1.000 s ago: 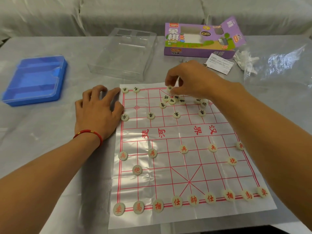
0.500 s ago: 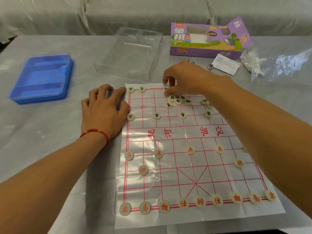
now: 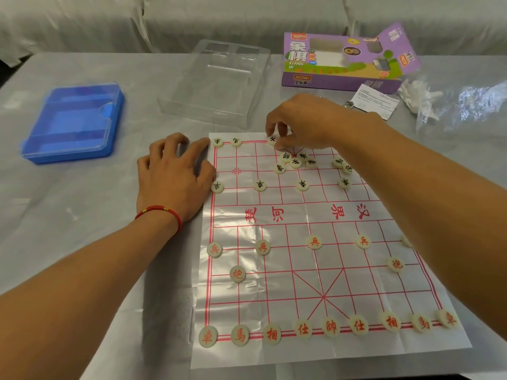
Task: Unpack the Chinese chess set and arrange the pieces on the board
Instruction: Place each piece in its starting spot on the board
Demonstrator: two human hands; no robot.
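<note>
A thin plastic chess board (image 3: 323, 215) with red lines lies flat on the grey table. Red-lettered pieces (image 3: 331, 326) fill its near row and the rows above. Black-lettered pieces sit on the far side, with a loose cluster (image 3: 295, 161) near the far middle. My right hand (image 3: 304, 122) hovers over the far edge, its fingertips pinching a black piece (image 3: 272, 139) that rests on the back line. My left hand (image 3: 175, 176) lies flat, fingers spread, pressing the board's far left edge beside two black pieces (image 3: 218, 142).
A blue plastic case (image 3: 72, 122) lies at the far left. A clear plastic lid (image 3: 216, 80) is behind the board. The purple game box (image 3: 345, 61), a paper slip (image 3: 374, 100) and a crumpled clear bag (image 3: 463, 105) are at the far right.
My right hand shifted slightly left along the board's far edge and set its fingertips on a black piece at the back line. My left hand stayed put.
</note>
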